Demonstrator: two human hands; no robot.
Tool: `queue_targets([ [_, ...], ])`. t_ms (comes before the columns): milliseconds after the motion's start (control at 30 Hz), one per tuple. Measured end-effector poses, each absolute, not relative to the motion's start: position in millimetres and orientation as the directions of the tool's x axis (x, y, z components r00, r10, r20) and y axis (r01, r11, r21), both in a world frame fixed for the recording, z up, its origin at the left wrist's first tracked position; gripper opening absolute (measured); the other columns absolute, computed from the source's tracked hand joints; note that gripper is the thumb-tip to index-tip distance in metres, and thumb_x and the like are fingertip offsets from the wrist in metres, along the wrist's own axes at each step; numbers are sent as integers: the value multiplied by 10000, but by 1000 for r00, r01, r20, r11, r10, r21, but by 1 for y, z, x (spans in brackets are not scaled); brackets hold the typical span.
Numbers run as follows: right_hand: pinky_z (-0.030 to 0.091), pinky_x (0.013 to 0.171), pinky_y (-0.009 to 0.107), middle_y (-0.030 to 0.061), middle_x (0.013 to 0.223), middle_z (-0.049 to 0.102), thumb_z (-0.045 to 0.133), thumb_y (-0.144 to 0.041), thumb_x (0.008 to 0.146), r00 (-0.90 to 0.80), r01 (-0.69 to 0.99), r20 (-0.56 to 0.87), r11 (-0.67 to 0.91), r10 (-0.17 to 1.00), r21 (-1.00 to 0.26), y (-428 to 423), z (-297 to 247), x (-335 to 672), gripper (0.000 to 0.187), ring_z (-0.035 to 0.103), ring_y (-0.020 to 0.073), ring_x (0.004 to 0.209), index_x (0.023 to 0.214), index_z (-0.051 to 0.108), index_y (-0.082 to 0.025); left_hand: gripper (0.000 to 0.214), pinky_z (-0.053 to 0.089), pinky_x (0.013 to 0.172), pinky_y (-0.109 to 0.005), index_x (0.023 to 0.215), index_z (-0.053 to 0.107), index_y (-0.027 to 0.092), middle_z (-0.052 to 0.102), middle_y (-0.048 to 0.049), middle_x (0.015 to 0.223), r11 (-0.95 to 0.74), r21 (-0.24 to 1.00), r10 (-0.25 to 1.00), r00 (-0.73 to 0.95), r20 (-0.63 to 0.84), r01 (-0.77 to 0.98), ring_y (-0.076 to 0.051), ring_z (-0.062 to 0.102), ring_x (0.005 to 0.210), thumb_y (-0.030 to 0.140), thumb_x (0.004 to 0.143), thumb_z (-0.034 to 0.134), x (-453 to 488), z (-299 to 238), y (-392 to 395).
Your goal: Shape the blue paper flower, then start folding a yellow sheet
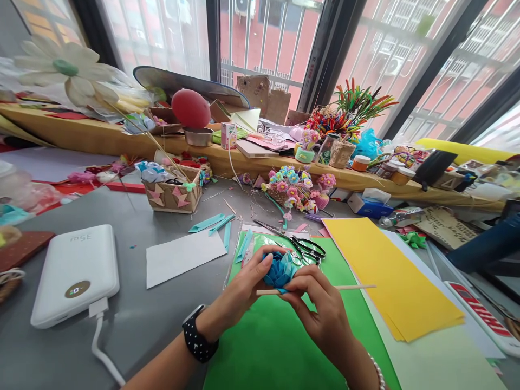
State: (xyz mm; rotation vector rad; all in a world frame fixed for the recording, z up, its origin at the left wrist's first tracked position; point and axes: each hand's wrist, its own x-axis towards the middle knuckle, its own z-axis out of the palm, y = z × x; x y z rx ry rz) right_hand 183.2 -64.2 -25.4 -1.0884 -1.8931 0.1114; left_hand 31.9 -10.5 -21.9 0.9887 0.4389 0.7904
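A blue folded-paper flower (278, 269) is between my two hands, above a green sheet (247, 346). My left hand (255, 273) curls round its left side, thumb on top. My right hand (319, 303) pinches the flower's lower right edge with thumb and fingers. A thin wooden stick (361, 286) runs level under the flower and passes by the right fingers; whether it is joined to the flower I cannot tell. Black-handled scissors (309, 247) lie just behind the hands. Beside them on the left are light-blue folded paper strips (217, 223).
A white card (184, 257) and a white power bank (77, 276) with a cable lie on the left. Yellow paper sheets (390, 271) spread to the right. Behind stand a cardboard basket (174, 197), a bunch of small crafted flowers (292, 187) and a cluttered ledge (150, 145).
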Motion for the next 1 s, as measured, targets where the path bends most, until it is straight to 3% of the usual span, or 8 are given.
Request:
queue_targets([
  [67, 496, 567, 260, 40, 765, 565, 543, -213, 835, -187, 660, 693, 612, 697, -437, -63, -25, 184, 30, 577, 151, 676, 824, 555, -188, 244, 432, 668, -214, 999, 558, 256, 518, -2, 933, 334, 840, 772, 635, 17, -428, -122, 510, 772, 424, 828, 510, 33, -22, -10],
  [200, 519, 626, 284, 52, 821, 584, 632, -298, 774, -153, 701, 759, 611, 632, -368, -61, -22, 187, 180, 600, 177, 767, 895, 545, -196, 292, 419, 808, -276, 1111, 508, 294, 558, -8, 972, 360, 764, 795, 605, 48, -535, -149, 552, 874, 334, 825, 551, 32, -22, -9],
  [300, 519, 600, 269, 38, 780, 580, 623, -253, 786, -143, 717, 778, 606, 611, -344, -60, -21, 188, 143, 599, 162, 718, 896, 546, -203, 408, 397, 858, -331, 1196, 442, 324, 551, -22, 1083, 373, 740, 794, 605, 58, -559, -179, 568, 918, 289, 812, 575, 31, -22, -8],
  [367, 514, 572, 260, 36, 762, 580, 611, -224, 795, -153, 733, 793, 606, 590, -309, -60, -21, 189, 106, 596, 154, 681, 889, 568, -204, 387, 382, 876, -341, 1164, 483, 286, 548, -37, 1106, 363, 749, 788, 612, 71, -555, -195, 557, 948, 271, 795, 597, 30, -24, -6],
  [500, 504, 552, 236, 37, 719, 572, 591, -166, 803, -171, 725, 816, 632, 553, -276, -59, -23, 190, 37, 603, 147, 673, 819, 615, -190, 349, 378, 853, -314, 1106, 531, 247, 574, -39, 1035, 346, 782, 755, 648, 95, -518, -193, 539, 955, 263, 771, 628, 31, -29, -5],
  [1000, 467, 501, 218, 38, 643, 574, 564, -181, 826, -163, 756, 854, 618, 494, -214, -60, -25, 188, 127, 558, 125, 564, 711, 612, -160, 435, 396, 794, -271, 1101, 495, 245, 580, -34, 1038, 245, 900, 713, 696, 85, -360, -189, 540, 952, 336, 718, 680, 29, -25, -5],
])
